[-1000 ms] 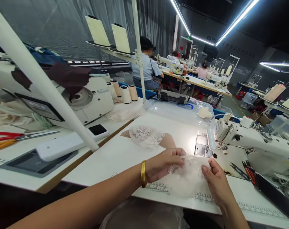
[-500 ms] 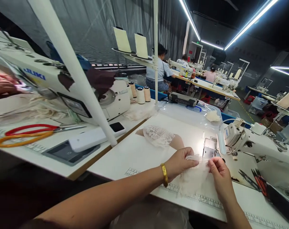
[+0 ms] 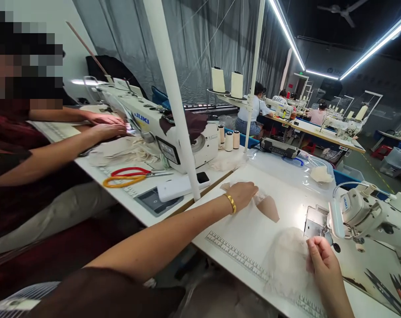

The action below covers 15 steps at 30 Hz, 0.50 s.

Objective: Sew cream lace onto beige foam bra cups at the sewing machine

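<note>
My left hand, with a gold bracelet at its wrist, reaches across the white table. Its curled fingers pinch white lace fabric, which the hand partly covers. A beige fabric piece lies against the lace, to the right of those fingers. Nearer the front edge, my right hand pinches the right side of a sheer cream fabric piece that lies spread over the printed ruler. The sewing machine's needle plate is just behind the right hand.
A sewing machine stands at right, with black snips before it. At left, a co-worker's hands work at another machine. Orange-and-red-handled scissors, a white phone-like device and a thread-stand pole are nearby.
My left hand has left the cream fabric and moved back and left onto the lace. My right hand keeps the cream fabric, now lying lower. The view has swung left, showing the co-worker.
</note>
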{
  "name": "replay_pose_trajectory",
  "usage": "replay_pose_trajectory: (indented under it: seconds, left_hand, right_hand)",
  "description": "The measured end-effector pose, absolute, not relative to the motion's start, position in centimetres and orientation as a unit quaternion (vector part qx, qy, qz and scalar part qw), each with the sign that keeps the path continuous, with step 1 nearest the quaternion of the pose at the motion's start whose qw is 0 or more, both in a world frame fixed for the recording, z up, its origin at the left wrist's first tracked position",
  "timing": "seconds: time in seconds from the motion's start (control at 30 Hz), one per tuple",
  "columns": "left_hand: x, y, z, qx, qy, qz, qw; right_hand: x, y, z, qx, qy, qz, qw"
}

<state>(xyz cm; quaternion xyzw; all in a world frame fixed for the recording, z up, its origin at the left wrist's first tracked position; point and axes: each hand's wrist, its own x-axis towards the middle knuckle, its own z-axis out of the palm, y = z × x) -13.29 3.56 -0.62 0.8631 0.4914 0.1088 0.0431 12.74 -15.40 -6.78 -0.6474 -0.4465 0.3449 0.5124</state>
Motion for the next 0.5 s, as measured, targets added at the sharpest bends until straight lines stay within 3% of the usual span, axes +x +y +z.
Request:
replay_pose_trajectory:
  seconds: [0.23, 0.5]
  left_hand:
    - [-14.9, 6.7, 2.9, 0.834, 0.512, 0.197, 0.059]
    - [-16.9, 4.3, -1.7, 0.866, 0.478, 0.109, 0.099]
  right_hand:
    - [12.8, -15.6, -7.3, -0.639, -0.447, 0.339, 0.526]
    - [12.9, -15.4, -7.9, -0.642, -0.470, 0.323, 0.512]
